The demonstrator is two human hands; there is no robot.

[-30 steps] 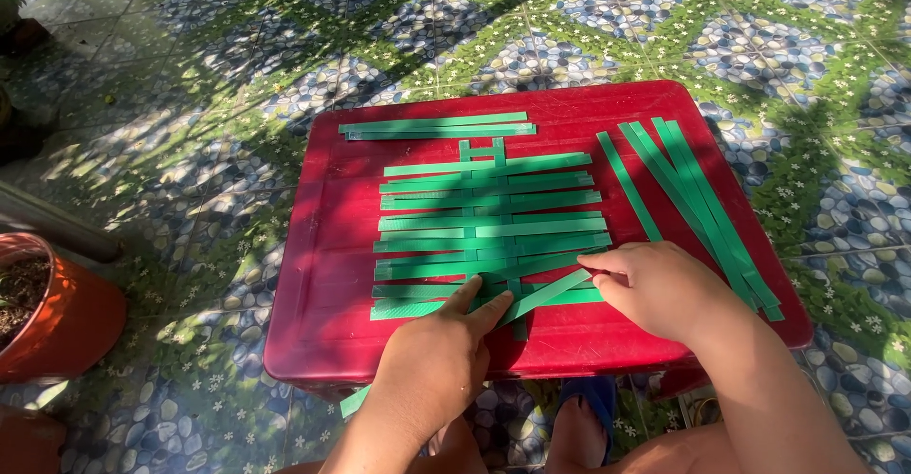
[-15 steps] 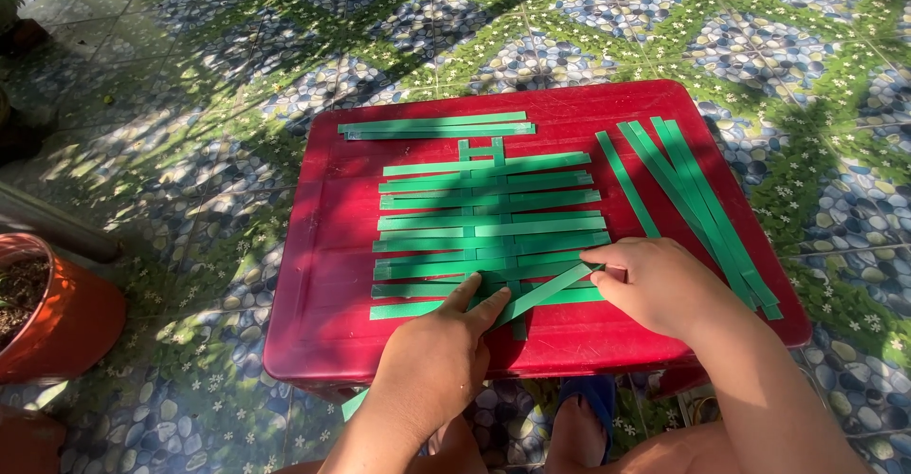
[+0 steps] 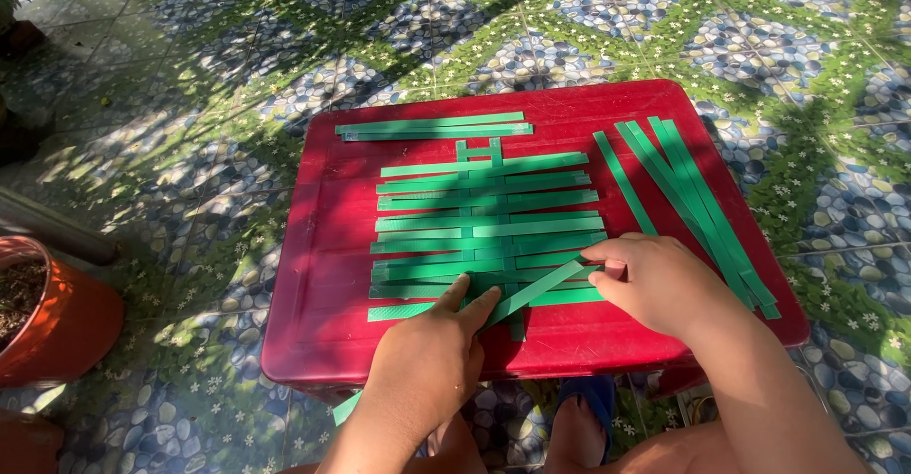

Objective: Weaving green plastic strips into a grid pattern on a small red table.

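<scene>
From the head view, your left hand rests on the near edge of the red plastic table, fingers loosely open, its thumb and forefinger pressing on the lower rows of the woven green strips. Those rows lie flat, side by side, just ahead of both your hands, crossed by two upright strips that poke out at the far end.

Your right hand sits just to the right of the weave, fingers curled and pinched on the end of a loose slanted strip. That strip runs diagonally from your right fingertips down toward your left thumb, lying over the bottom rows.

Beyond your right hand, a spare bundle of strips lies angled along the table's right side, its near end passing just behind your knuckles. Farther out, past the weave, a pair of strips lies crosswise, well apart from both hands.

Left of your left hand, off the table, an orange flowerpot stands on the pebbled tile floor. Below your right wrist, a blue sandal shows under the table's edge.
</scene>
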